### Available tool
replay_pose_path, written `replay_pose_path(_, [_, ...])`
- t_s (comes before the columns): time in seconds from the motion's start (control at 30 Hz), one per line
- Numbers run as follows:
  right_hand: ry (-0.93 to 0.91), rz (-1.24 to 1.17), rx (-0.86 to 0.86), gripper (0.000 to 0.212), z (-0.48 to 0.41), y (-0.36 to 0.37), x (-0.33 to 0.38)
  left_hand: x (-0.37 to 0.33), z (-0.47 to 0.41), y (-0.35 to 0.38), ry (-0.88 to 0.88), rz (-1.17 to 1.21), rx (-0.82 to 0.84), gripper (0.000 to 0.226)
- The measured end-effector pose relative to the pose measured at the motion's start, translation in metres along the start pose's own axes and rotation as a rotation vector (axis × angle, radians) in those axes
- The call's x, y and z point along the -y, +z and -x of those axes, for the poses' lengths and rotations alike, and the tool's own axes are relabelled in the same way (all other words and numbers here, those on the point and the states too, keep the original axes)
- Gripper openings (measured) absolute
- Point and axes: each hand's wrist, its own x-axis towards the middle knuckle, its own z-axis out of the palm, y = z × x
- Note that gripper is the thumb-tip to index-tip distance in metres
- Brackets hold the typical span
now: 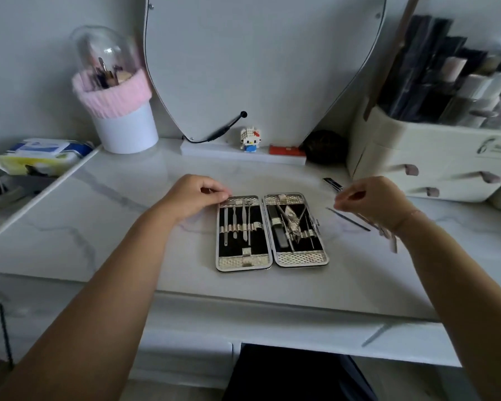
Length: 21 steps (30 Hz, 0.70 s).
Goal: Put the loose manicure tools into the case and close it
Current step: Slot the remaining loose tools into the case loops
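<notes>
1. At the case's far left corner, the left hand (191, 195) rests with its fingers curled, fingertips touching the rim; it pins the case rather than grips it, so a sideways nudge could slide the case across the smooth worktop (127, 227).
2. To the right, the right hand (370, 201) is pinched over the loose tools; whether it already has one between the fingertips I cannot tell (blur hides it). A weak pinch on so thin a piece could let it drop and roll.
3. Between the hands, the case (272, 231) lies open flat, both halves up, most loops filled. Threading a new tool in carelessly could knock a seated one out of its loop.
4. Right of the case, a thin dark tool (348, 218) lies on the worktop, with a dark flat piece (332, 183) farther back and paler pieces partly under the right wrist. Those hidden ones are easily forgotten.
5. Closing the case with any tool sitting proud or crossed (the nippers (290, 219) lie at an angle) could stop it shutting.
</notes>
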Motion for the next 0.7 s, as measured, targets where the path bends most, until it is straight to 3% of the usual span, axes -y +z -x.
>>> replay_pose_path(0.1, [0.090, -0.017, 0.024, 0.012, 0.011, -0.001, -0.013, 0.001, 0.001, -0.001, 0.000, 0.009, 0.001, 0.013])
replay_pose_path(0.23, [0.054, 0.085, 0.009, 0.011, 0.009, -0.001, -0.014, 0.000, 0.002, -0.001, -0.016, 0.026, -0.010, 0.017])
replay_pose_path(0.43, [0.081, 0.284, 0.132, 0.023, 0.002, 0.003, -0.010, 0.001, 0.002, 0.000, -0.024, 0.030, -0.015, 0.012])
replay_pose_path(0.7, [0.072, 0.359, 0.234, 0.026, -0.001, 0.007, -0.013, 0.001, 0.001, 0.000, -0.031, 0.028, -0.022, 0.013])
